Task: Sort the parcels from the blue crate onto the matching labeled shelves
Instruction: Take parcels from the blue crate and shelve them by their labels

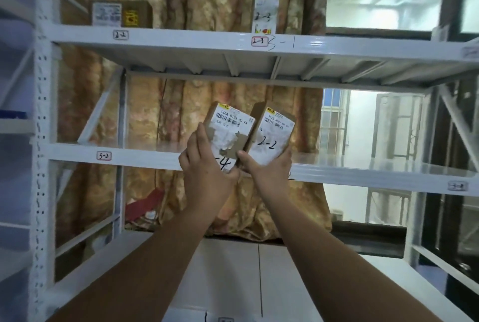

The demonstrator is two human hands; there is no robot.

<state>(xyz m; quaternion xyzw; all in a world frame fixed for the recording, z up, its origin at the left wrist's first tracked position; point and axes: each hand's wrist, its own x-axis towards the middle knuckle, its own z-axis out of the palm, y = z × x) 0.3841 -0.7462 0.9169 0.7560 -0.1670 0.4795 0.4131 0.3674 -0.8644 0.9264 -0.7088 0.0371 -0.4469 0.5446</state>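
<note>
Parcels in both hands here: the left hand (204, 166) grips a small torn-label box (228, 132) with fingers wrapped round its edge, and the right hand (267, 168) cups the 2-2 parcel (274, 135) from below, thumb pinched on its left edge. Both are held up in front of the middle shelf, corners touching or nearly so. The blue crate isn't in view. My take is the 2-2 one goes first, up and left to the 2-2 tag (120, 34) on the upper shelf (181, 39), next to the brown carton (120, 13) already sitting there, not by the 2-3 tag (259, 41). Set it well back from the lip with the writing facing out, since that painted white metal looks smooth and a box could slide. The other box's scrawl ends in "-4" but the hand hides the first digit, so shift your grip and read it before shelving. Both are plain matte brown cardboard with square corners. Their white stickers are glossy, and the left one is peeled in ragged patches.
</note>
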